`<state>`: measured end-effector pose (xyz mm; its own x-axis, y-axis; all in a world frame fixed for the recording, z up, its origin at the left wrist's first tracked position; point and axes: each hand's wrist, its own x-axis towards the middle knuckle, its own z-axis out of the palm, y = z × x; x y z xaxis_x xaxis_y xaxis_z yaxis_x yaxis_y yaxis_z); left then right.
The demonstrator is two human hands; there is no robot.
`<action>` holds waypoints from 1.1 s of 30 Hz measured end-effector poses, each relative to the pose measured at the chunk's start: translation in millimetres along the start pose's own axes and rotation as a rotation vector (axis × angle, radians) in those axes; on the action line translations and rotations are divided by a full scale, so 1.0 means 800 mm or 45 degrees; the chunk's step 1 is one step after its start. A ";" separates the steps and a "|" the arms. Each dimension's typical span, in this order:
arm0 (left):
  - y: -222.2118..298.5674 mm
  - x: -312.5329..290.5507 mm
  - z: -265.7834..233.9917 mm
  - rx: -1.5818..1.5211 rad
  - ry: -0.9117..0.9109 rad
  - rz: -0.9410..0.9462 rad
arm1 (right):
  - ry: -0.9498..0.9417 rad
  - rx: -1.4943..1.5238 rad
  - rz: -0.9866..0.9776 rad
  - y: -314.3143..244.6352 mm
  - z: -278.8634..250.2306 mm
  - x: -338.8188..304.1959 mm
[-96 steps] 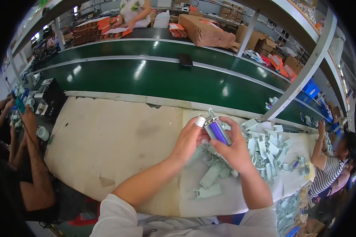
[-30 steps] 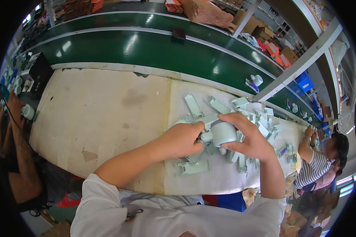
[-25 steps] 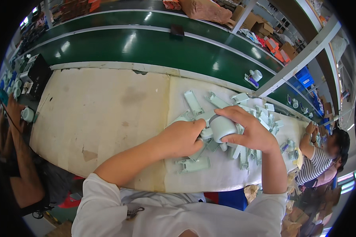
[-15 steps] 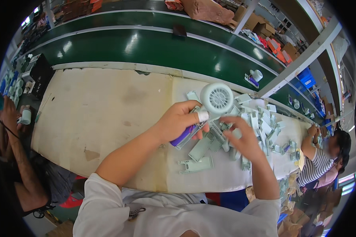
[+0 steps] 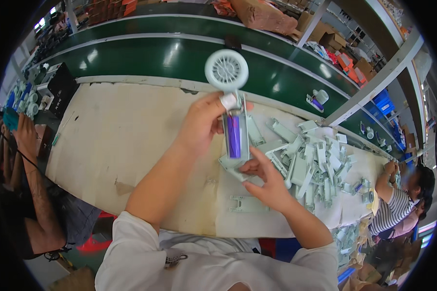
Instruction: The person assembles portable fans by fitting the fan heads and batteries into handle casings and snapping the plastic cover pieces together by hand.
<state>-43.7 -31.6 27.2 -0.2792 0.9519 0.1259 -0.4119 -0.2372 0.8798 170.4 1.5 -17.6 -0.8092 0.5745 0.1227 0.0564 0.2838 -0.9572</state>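
Grasped near its neck by the left hand (image 5: pixel 201 121), whose thumb is wrapped in a white band (image 5: pixel 228 101), a handheld fan (image 5: pixel 244 131) is held up over the worktable (image 5: pixel 131 126). Its round head (image 5: pixel 226 70), pointed toward twelve o'clock, is moulded in pale green, slatted radially about a small hub, and seen against the green conveyor belt (image 5: pixel 145 58). Along the uncovered handle, toward six o'clock, a glossy purple cylinder (image 5: pixel 234 138) is seated lengthwise. At five o'clock, the right hand (image 5: pixel 269 186) is placed with fingers half curled near the handle's lower end; whether the pale green housing piece (image 5: pixel 231 167) there is gripped cannot be told. Toward four o'clock, loose pale green parts (image 5: pixel 320 165) are heaped.
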 end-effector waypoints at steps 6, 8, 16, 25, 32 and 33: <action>0.014 0.003 -0.008 -0.194 0.082 0.240 | 0.303 0.495 0.012 0.029 0.009 -0.001; 0.012 0.003 -0.012 -0.198 0.080 0.298 | 0.417 0.556 0.073 0.019 0.012 0.007; 0.002 0.002 -0.006 -0.295 0.077 0.302 | 0.267 -1.080 0.330 0.001 -0.010 -0.013; -0.013 -0.002 0.011 -0.476 0.021 0.072 | -0.379 -1.317 -0.502 0.005 0.038 0.026; -0.022 0.000 0.005 -0.587 0.015 0.101 | -0.405 -1.170 -0.700 -0.005 0.032 0.026; -0.024 0.002 0.005 -0.598 0.042 0.106 | -0.413 -1.045 -0.788 -0.006 0.027 0.018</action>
<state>-32.6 -24.7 12.5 -0.3522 0.9211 0.1656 -0.7324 -0.3815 0.5639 146.0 -8.6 -16.6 -0.9415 -0.0421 0.3344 -0.1384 0.9530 -0.2697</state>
